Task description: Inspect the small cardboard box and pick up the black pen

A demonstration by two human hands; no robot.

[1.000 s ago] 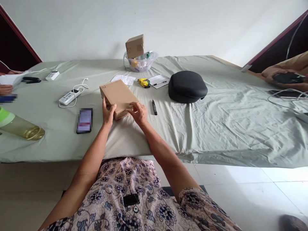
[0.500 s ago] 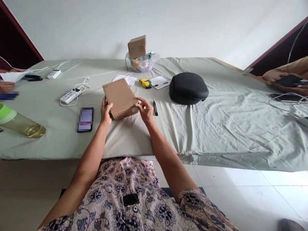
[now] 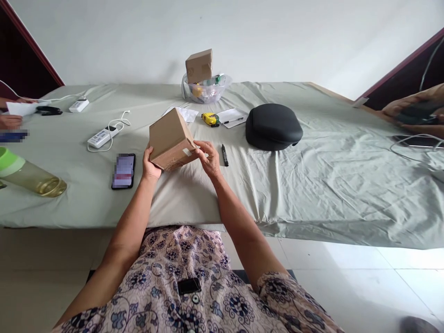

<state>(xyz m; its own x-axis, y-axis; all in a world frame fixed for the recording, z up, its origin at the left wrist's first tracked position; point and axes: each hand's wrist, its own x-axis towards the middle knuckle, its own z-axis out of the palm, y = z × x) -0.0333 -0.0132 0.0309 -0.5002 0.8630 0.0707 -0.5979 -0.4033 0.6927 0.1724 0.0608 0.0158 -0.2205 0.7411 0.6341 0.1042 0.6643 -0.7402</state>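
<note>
Cardboard box (image 3: 169, 134) off-level at the near middle of the table (image 3: 312, 199), near face turned up toward the person; whether its lower edge touches the cloth, cannot tell. 2 hands on it. Left hand (image 3: 151, 163) partly curled, gripping the left near corner. Right hand (image 3: 208, 159) half open, thumb and forefinger close together at the right near corner; firm pinch or mere touch, unclear.

Progress, by judgement: box taken up and tilted; no lid lifted clear, nothing lying out beside it. Contents hidden. How much handling is left, cannot judge.

Other containers: clear plastic basket (image 3: 214, 98) by the wall, yellow and green items inside, too small to name; 1 smaller box (image 3: 199, 67) perched on top. Black case (image 3: 274, 127), shut, contents unseen. Green-capped bottle (image 3: 38, 179) lying on its side.
</note>
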